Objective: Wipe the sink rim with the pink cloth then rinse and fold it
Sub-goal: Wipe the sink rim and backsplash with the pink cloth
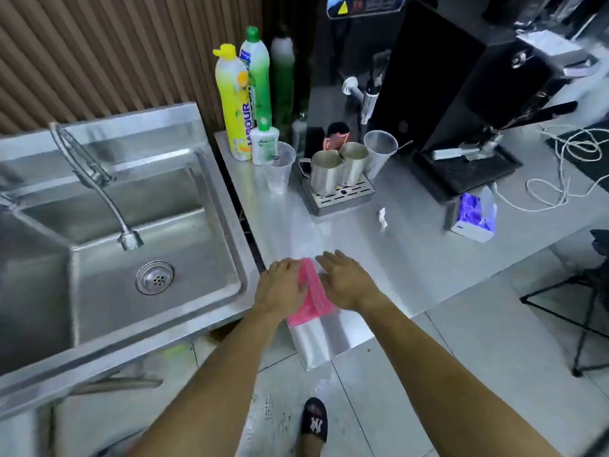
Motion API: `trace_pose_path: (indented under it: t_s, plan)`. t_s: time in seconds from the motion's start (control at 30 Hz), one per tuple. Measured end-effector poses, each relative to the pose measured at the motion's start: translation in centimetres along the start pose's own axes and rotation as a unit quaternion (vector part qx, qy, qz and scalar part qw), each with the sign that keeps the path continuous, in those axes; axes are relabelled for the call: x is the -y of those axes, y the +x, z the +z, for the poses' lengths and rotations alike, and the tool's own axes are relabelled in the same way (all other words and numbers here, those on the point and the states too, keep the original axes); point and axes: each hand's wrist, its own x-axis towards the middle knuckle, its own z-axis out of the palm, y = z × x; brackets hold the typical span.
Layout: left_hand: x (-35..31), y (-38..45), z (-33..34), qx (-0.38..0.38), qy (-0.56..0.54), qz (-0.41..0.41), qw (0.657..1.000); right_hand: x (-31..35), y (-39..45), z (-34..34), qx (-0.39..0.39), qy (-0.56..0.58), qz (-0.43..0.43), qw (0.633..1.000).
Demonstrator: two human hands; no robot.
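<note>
Pink cloth [313, 296] lies folded into a narrow strip on the steel bench [412, 258], just right of the sink [211, 179], near the bench's front edge. Left hand [283, 286] presses its left side, fingers flat. Right hand [346, 280] rests beside it, fingers straight and relaxed, holding nothing.

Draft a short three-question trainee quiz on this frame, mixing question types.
1. True or false: the pink cloth lies in the sink basin.
2. Which hand lies flat beside the cloth, fingers straight? A) left hand B) right hand
3. Fill in: two steel mugs stand on a ___ tray.

Key: 1 false, it lies folded on the steel counter next to the sink; 2 B; 3 drip.
</note>
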Motion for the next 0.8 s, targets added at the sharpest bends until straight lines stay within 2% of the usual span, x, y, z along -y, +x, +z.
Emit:
trace_pose_path:
  t_s: [0.07, 0.17, 0.23, 0.43, 0.63, 0.7, 0.8]
  plan:
    - [-1.3, -0.1, 2.0, -0.031, 0.002, -0.038, 0.999, -1.5, 0.6, 1.3, 0.01, -0.022, -0.007, 1.0]
    - [-3.3, -0.6, 4.7, -0.085, -0.04, -0.113, 0.989, -3.8, 1.4, 4.0, -0.016, -0.038, -0.021, 0.999]
    - [-3.9, -0.3, 5.9, -0.106, -0.022, -0.123, 0.986, -5.2, 1.8, 5.5, -0.023, -0.038, -0.036, 0.998]
    - [-3.0, 0.0, 7.1, -0.138, 0.036, -0.076, 0.987, -6.7, 1.7, 8.5, -0.091, -0.042, -0.07, 0.992]
    - [-0.5, 1.4, 6.3, -0.115, 0.08, 0.056, 0.989, -7.1, 1.8, 9.3, -0.148, -0.039, -0.078, 0.985]
    - [-0.5, 1.4, 6.3, -0.118, 0.089, 0.054, 0.987, -7.1, 1.9, 9.5, -0.16, -0.039, -0.075, 0.984]
    - [-1.4, 1.0, 7.2, -0.133, 0.091, 0.006, 0.987, -7.2, 2.0, 9.7, -0.161, -0.041, -0.073, 0.983]
